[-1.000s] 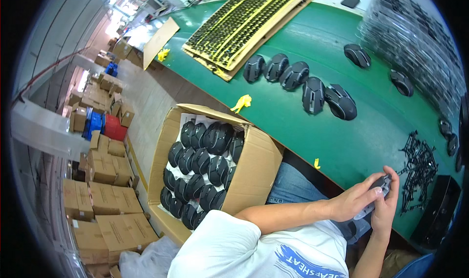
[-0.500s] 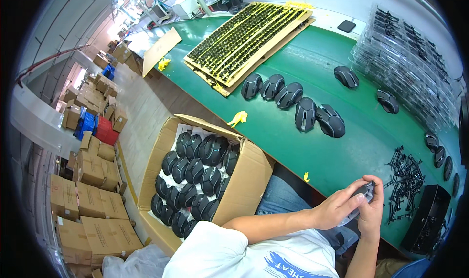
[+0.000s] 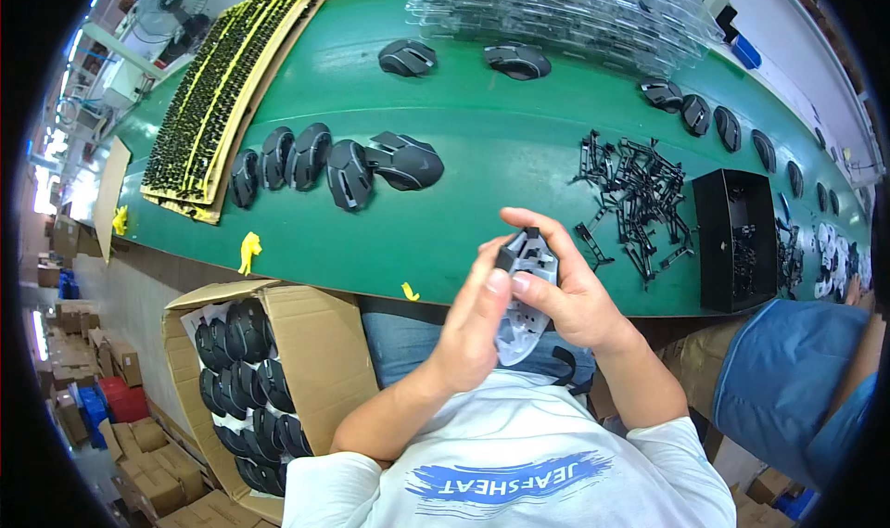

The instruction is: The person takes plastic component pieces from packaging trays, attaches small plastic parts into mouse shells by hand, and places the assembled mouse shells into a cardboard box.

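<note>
A computer mouse shell, pale grey on the side that shows and black near its far end, is held upright between my two hands, just off the table's front edge. My left hand is closed along its left side. Wrapped round the right side is my right hand; both thumbs press on the pale face. Beyond my right hand lies a heap of small black plastic brackets. Several black mice, among them a nearer one, stand in a row on the green table to the left.
An open carton of black mice stands at left. The green table carries a black bin, stacked clear trays and a board of small black parts. Another person's blue garment is at right.
My view has swung to the right, so the carton and board sit further left. Both hands still grip the mouse shell, whose pale face has turned more into view.
</note>
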Action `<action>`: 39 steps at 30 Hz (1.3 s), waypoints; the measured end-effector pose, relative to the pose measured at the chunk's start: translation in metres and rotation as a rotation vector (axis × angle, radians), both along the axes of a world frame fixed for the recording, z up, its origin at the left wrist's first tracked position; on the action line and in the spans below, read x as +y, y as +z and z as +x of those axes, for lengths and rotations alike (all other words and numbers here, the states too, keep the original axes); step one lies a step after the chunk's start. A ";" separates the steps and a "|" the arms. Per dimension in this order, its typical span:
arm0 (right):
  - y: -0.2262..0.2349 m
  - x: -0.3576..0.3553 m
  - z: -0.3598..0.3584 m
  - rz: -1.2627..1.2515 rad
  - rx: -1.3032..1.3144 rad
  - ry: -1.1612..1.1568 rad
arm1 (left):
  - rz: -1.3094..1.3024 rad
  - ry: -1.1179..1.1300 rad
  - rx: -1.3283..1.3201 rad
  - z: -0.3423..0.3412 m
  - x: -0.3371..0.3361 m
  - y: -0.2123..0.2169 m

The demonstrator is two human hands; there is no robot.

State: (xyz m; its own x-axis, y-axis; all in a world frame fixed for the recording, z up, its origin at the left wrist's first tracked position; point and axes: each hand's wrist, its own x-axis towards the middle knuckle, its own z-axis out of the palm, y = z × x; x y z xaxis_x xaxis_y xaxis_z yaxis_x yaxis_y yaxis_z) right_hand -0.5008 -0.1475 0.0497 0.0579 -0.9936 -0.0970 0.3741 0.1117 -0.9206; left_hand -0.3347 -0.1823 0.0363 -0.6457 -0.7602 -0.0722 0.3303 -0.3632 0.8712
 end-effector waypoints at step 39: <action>-0.064 -0.048 0.163 0.077 0.120 0.734 | 0.175 0.606 -1.501 0.341 0.254 -0.016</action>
State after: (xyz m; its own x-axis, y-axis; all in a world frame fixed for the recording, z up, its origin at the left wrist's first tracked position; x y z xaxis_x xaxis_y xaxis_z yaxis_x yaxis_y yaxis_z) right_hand -0.3380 -0.1951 -0.0141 0.6882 -0.6937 -0.2124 0.0756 0.3597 -0.9300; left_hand 0.0062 0.0717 0.0202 0.4550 -0.7778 -0.4337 -0.6069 -0.6272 0.4882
